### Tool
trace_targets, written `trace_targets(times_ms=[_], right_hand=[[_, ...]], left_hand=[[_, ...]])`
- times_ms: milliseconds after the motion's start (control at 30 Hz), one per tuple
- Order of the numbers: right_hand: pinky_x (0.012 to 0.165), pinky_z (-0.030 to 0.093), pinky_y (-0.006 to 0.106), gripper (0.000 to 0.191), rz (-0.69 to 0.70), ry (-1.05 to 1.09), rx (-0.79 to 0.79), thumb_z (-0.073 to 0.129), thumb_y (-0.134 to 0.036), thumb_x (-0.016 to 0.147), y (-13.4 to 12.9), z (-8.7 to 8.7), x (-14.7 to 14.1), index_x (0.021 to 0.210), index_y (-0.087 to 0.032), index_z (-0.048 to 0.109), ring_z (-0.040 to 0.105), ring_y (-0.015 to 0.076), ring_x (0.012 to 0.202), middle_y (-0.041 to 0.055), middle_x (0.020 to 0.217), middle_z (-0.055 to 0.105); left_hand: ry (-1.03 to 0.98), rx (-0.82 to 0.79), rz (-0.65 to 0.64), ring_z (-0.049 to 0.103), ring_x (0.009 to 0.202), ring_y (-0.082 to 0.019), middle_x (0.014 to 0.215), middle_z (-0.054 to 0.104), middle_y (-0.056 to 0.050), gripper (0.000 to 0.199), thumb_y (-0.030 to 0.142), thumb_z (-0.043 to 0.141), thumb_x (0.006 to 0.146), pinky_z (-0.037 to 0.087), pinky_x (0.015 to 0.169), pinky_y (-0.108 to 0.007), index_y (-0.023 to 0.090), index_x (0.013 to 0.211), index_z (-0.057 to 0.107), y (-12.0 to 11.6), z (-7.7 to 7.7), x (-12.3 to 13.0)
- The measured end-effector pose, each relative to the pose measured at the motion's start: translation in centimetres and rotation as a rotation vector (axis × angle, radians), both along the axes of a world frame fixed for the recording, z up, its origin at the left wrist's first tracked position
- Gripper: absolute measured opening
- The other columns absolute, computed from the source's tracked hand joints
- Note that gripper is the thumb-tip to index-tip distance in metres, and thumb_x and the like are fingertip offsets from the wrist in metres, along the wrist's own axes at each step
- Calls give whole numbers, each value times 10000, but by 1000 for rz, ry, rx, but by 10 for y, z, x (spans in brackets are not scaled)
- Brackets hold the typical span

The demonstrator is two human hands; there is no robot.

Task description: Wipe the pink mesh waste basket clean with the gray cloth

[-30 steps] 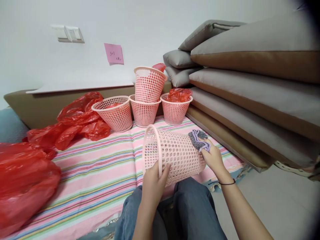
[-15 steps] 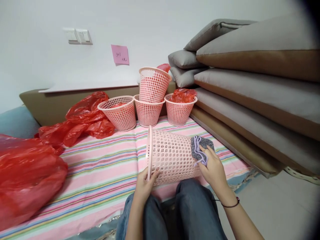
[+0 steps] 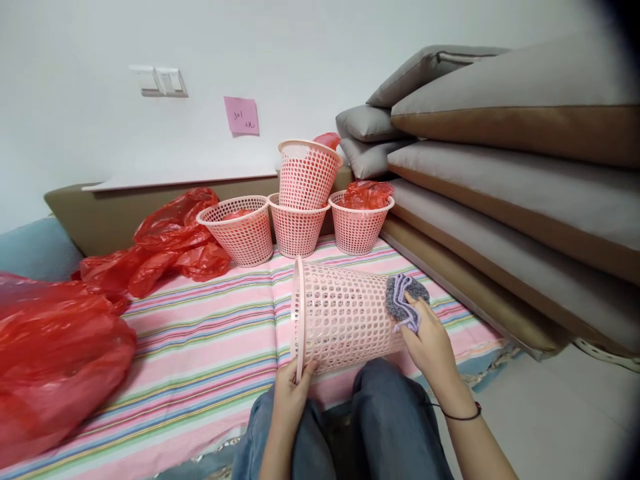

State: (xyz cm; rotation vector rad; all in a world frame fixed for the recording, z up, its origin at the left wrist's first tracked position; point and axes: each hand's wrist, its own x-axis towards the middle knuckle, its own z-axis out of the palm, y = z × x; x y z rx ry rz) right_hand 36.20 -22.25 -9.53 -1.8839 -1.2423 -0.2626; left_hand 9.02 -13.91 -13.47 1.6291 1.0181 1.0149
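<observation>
A pink perforated plastic basket (image 3: 345, 313) lies on its side above my knees, its open rim facing left and its base facing right. My left hand (image 3: 295, 383) is closed on the rim at its lower edge, thumb on the outer wall. With my right hand (image 3: 427, 337) I hold a grey cloth with purple edging (image 3: 400, 300) against the basket's base end. The cloth is bunched under my fingers and partly hidden by them.
Behind stand several pink baskets (image 3: 245, 233), one tilted on top of another, with red plastic inside. Red plastic bags (image 3: 60, 360) lie at the left on the striped cloth (image 3: 200, 360). Stacked grey-brown cushions (image 3: 500, 180) rise at the right.
The cloth and my right hand have moved slightly right at the base end, and the cloth is more bunched. My left hand still grips the rim. The view has tipped up slightly.
</observation>
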Motion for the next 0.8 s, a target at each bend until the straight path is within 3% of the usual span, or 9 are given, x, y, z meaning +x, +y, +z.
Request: trace_targets(times_ms=[200,433,533,667,800], right_hand=[[1075,416,587,595,-12,-47,15,510,-241,782,33,23,-32,1331,-13,538,447,404,1332,235,1328,594],[1107,376,568,668,267,-80,97,496,-161,674,55,65,-119,1329,-36,535,399,395,1369,185,1379,569],[1143,310,570,637,372,-116,86,476,-143,681,59,72,-141,1308,-49,535,342,391,1408,157,1424,542],[1147,288,573,588,375,-159,107,472,-142,692,59,65,-139,1272,-89,547,343,380,1412,132,1436,540],[1123,339,570,635,246,-174,132,487,-153,670,55,49,-106,1301,-96,535,410,368,1372,149,1382,580]], left_hand=[[10,8,19,565,605,-178,601,653,-41,571,705,609,748,434,606,-272,157,607,684,-1,0,2],[0,27,18,650,660,-220,694,740,-73,494,622,636,770,496,650,-303,149,681,749,-2,5,0],[-29,18,-32,690,731,-244,788,770,-77,476,599,626,792,529,710,-327,149,794,782,-1,7,0],[2,29,-9,692,719,-247,772,768,-81,453,577,635,787,528,704,-328,148,790,780,1,5,-1],[67,79,42,636,602,-214,630,714,-73,465,574,617,790,471,596,-291,150,637,731,-1,2,-1]])
